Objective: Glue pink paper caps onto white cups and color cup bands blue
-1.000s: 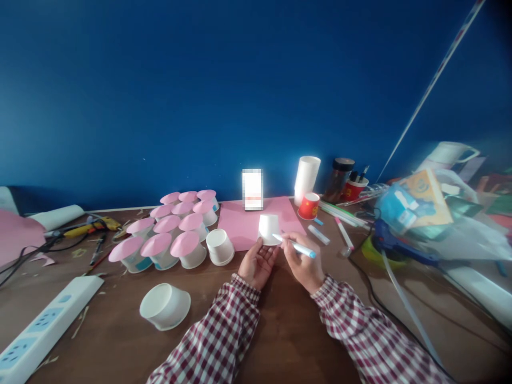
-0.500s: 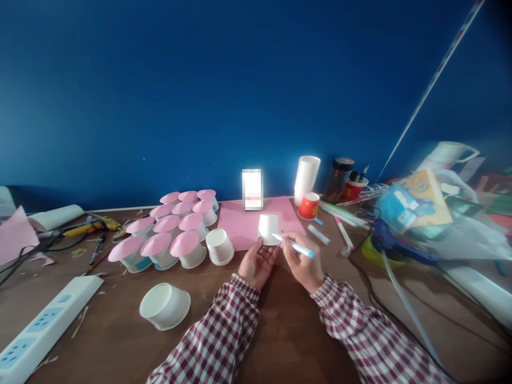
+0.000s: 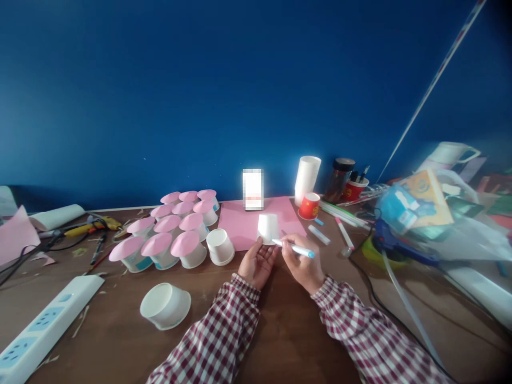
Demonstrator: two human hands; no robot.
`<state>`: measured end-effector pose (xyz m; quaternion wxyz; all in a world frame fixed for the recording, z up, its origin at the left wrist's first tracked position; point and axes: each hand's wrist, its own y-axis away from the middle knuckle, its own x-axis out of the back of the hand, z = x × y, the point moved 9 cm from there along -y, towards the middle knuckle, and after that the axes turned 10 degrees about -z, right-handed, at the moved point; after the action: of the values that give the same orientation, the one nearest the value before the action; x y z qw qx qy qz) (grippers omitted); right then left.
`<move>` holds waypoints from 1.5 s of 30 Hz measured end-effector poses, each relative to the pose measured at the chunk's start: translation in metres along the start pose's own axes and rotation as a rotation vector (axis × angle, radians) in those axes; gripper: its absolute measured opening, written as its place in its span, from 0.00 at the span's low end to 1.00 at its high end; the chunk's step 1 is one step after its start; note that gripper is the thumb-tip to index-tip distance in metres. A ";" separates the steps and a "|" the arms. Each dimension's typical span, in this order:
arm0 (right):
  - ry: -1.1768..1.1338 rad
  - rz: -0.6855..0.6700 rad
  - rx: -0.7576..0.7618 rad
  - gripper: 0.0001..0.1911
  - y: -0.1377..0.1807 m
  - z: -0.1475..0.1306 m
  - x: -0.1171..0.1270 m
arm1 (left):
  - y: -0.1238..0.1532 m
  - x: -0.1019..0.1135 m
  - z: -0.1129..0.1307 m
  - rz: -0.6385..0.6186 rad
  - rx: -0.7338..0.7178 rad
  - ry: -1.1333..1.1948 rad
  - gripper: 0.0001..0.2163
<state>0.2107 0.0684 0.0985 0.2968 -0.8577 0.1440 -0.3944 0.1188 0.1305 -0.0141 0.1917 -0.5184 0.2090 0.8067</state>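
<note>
My left hand (image 3: 258,266) has its thumb and fingers at the lower edge of an upside-down white paper cup (image 3: 267,228), steadying it from below. Closed round a white marker with a light blue end (image 3: 301,249) is my right hand (image 3: 304,269). The marker's tip is at the lower right of the cup's side; a faint bluish trace seems to show just above it. Behind the cup lies a pink paper sheet (image 3: 236,224). Another upturned white cup (image 3: 220,246) stands left of my left hand.
Several cups topped with pink discs (image 3: 188,243) stand at left. A white tub (image 3: 165,305) and a power strip (image 3: 52,325) lie nearer. At right are a red cup (image 3: 309,206), stacked white cups (image 3: 307,178), a marker cap (image 3: 319,234) and a blue glue gun (image 3: 400,248).
The marker's tip has shifted slightly down along the cup's side, and a faint trace seems to show above it. My left hand and the cup have hardly moved.
</note>
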 end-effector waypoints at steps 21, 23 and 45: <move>-0.154 0.060 -0.105 0.07 0.002 0.012 0.004 | 0.000 0.002 0.000 0.002 -0.002 0.011 0.06; -0.131 0.058 -0.069 0.07 0.001 0.008 0.005 | 0.001 0.001 0.000 0.001 -0.008 0.008 0.05; -0.091 0.120 -0.019 0.06 0.002 0.001 0.013 | 0.001 -0.003 0.005 -0.010 -0.059 -0.029 0.04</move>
<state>0.2201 0.0607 0.1046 0.3177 -0.8673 0.1852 -0.3354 0.1160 0.1322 -0.0097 0.1835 -0.5129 0.1798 0.8191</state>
